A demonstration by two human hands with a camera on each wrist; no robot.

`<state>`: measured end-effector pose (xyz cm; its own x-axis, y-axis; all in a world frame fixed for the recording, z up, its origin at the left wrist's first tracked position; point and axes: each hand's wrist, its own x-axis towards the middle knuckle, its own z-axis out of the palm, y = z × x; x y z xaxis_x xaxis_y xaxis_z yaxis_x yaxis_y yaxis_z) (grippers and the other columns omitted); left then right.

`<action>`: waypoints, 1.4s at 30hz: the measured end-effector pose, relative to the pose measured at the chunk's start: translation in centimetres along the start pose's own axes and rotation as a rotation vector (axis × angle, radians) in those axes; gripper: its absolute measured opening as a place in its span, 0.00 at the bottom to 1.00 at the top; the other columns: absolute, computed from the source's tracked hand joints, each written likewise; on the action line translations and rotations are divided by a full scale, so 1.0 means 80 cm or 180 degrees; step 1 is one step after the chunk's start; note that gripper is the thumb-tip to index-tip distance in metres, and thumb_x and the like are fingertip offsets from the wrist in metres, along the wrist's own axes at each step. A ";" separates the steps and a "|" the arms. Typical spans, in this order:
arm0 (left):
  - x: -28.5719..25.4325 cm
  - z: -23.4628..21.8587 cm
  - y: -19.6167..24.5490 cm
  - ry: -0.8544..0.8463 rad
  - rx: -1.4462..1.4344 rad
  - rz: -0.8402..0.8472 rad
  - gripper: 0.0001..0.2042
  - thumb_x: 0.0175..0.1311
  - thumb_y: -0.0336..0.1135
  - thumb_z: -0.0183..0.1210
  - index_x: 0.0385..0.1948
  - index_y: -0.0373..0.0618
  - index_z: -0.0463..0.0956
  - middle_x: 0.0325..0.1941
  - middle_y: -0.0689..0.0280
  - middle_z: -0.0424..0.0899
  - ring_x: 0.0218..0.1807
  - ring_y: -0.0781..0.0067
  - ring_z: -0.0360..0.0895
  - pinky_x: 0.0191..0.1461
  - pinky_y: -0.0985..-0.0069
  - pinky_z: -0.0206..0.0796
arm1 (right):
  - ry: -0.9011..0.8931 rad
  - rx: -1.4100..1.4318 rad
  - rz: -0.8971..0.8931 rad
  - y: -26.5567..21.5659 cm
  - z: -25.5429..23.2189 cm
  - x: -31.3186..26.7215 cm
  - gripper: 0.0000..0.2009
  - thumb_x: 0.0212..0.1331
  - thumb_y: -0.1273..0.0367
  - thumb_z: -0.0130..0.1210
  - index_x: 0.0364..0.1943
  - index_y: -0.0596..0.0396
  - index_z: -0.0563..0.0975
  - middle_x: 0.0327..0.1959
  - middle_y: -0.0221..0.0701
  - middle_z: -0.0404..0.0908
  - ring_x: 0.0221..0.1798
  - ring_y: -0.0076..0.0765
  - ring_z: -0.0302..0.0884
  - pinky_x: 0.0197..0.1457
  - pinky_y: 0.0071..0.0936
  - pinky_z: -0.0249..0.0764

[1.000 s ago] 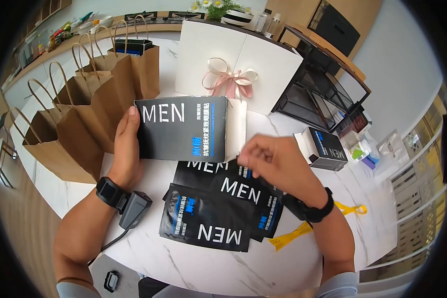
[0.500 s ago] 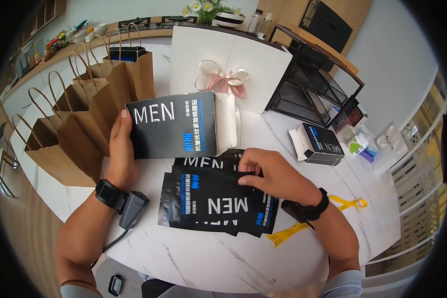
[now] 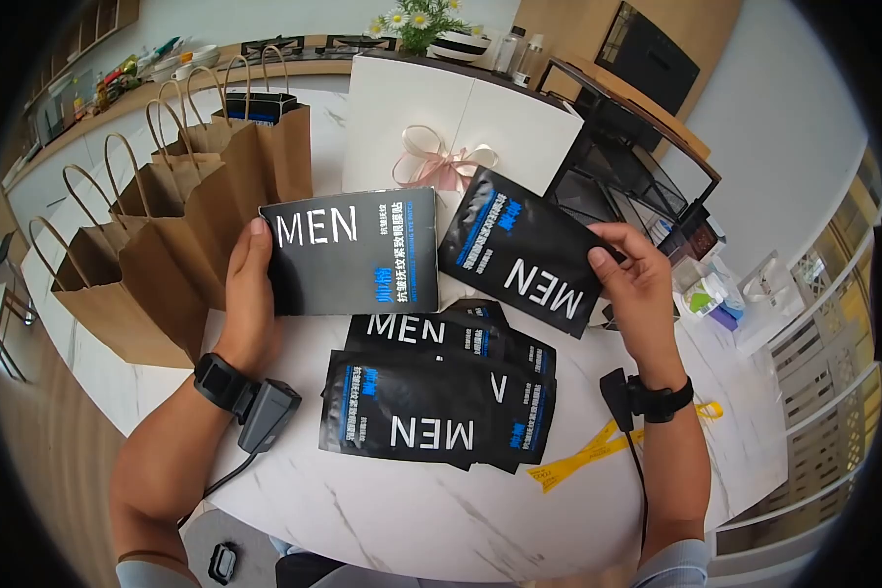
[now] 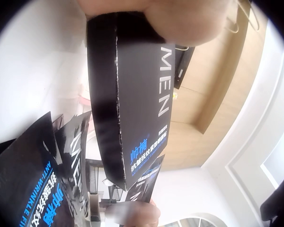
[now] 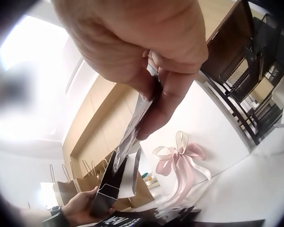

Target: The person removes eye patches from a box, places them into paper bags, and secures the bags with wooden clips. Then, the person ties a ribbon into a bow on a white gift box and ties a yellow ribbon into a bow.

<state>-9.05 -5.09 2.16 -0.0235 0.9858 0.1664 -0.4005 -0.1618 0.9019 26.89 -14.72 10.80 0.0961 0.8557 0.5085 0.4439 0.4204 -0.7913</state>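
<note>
My left hand [image 3: 251, 284] grips the left end of a black MEN box [image 3: 353, 255], held tilted above the table. A black sachet [image 3: 524, 257] is pinched at its right edge by my right hand [image 3: 639, 284], its left edge at the box's right end. In the right wrist view the thumb and fingers of my right hand [image 5: 142, 47] pinch the sachet [image 5: 128, 137], whose lower end meets the box's end; whether it is inside, I cannot tell. Several sachets [image 3: 431, 407] lie overlapping on the table [image 3: 363, 519] below the box.
A row of brown paper bags [image 3: 132, 294] stands at the left. Behind are a white box with a pink bow [image 3: 451, 162] and a black mesh rack [image 3: 608, 176]. A yellow ribbon [image 3: 583, 461] lies right of the sachets, and small packets [image 3: 710, 299] stand farther right.
My right hand has picked up a sachet from the pile and raised it up and right, beside the box end. My left hand and the box have barely moved.
</note>
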 end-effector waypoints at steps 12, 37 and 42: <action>0.000 0.000 0.000 -0.0017 0.0106 0.0059 0.23 0.82 0.53 0.43 0.56 0.42 0.75 0.52 0.68 0.81 0.55 0.79 0.75 0.65 0.75 0.64 | -0.0107 0.0201 0.0509 0.009 0.000 0.008 0.10 0.70 0.73 0.58 0.52 0.60 0.79 0.42 0.26 0.85 0.35 0.12 0.79 0.35 0.12 0.74; 0.003 -0.009 -0.005 -0.0161 0.0134 -0.0068 0.26 0.80 0.57 0.45 0.62 0.45 0.72 0.57 0.67 0.81 0.60 0.75 0.76 0.67 0.69 0.69 | -0.0044 -0.0078 0.0349 0.007 0.010 0.011 0.09 0.70 0.77 0.55 0.51 0.62 0.77 0.43 0.27 0.83 0.37 0.13 0.80 0.39 0.13 0.76; 0.002 -0.008 -0.003 -0.0206 0.0158 -0.0040 0.26 0.80 0.57 0.45 0.61 0.44 0.73 0.56 0.67 0.81 0.59 0.75 0.77 0.66 0.70 0.69 | -0.0591 -0.0216 0.0482 -0.007 0.010 0.011 0.08 0.69 0.78 0.56 0.49 0.63 0.79 0.41 0.26 0.83 0.37 0.12 0.79 0.41 0.13 0.76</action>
<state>-9.50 -4.82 1.70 0.0411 0.9830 0.1788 -0.3546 -0.1530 0.9224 25.98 -13.99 11.44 0.0035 0.9508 0.3098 0.4965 0.2673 -0.8259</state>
